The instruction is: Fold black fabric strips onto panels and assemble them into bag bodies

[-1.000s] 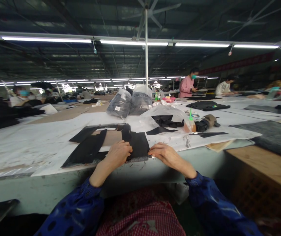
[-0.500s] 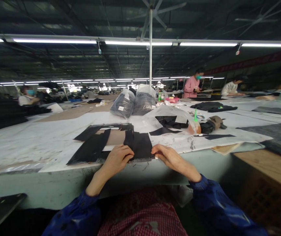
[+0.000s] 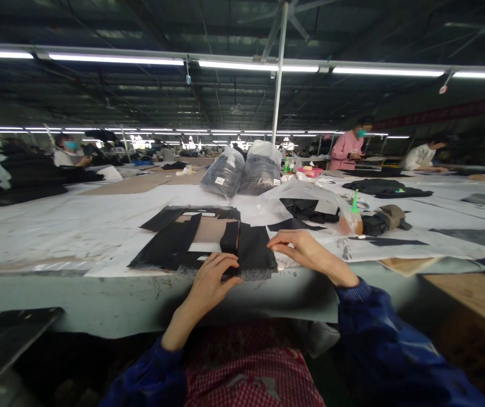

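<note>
A black fabric piece (image 3: 254, 251) lies at the near edge of the long white table (image 3: 56, 226), over a grey felt edge. My left hand (image 3: 214, 277) rests on its near left corner, fingers curled and pinching the cloth. My right hand (image 3: 299, 249) presses on its right edge with the fingertips together. More black cut pieces (image 3: 167, 243) and a tan cardboard pattern (image 3: 211, 232) lie just left of it.
Two filled plastic bags (image 3: 246, 169) stand behind the pieces. A clear bag with black cloth (image 3: 306, 206), a green-capped bottle (image 3: 354, 217) and a dark bundle (image 3: 380, 220) lie to the right. Other people work at far tables. A wooden surface (image 3: 471, 288) sits at right.
The view has shifted, so everything sits further right. My right hand has moved up along the fabric's right edge; my left hand has slid slightly toward the near edge.
</note>
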`<action>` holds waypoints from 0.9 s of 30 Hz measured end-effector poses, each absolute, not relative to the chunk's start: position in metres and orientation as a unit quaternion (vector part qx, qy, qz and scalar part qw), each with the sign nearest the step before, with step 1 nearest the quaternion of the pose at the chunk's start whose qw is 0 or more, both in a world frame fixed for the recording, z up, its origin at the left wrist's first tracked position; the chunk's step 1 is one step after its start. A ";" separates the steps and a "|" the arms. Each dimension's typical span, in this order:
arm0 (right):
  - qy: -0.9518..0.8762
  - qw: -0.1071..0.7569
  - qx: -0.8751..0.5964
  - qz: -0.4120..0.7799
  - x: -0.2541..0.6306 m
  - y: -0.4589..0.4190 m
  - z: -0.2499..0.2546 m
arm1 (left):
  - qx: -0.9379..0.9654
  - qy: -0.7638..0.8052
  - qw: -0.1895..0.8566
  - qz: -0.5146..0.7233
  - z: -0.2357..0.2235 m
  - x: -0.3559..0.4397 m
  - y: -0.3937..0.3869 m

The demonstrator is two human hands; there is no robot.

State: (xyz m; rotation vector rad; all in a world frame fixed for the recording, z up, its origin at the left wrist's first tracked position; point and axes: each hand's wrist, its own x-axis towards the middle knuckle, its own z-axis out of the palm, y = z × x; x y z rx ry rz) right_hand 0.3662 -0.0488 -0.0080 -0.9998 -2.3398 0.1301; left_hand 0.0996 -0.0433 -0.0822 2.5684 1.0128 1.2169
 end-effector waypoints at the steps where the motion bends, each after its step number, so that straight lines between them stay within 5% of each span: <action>1: -0.900 0.268 -0.342 0.040 0.358 -0.044 -0.005 | 0.845 0.339 0.071 0.407 -0.081 0.100 -0.044; 12: -0.965 0.080 -0.244 0.057 0.304 0.005 -0.004 | 0.835 0.372 0.079 0.398 -0.078 0.098 -0.045; 27: -0.907 0.154 -0.350 0.177 0.361 -0.014 0.005 | 0.839 0.384 0.093 0.374 -0.075 0.097 -0.046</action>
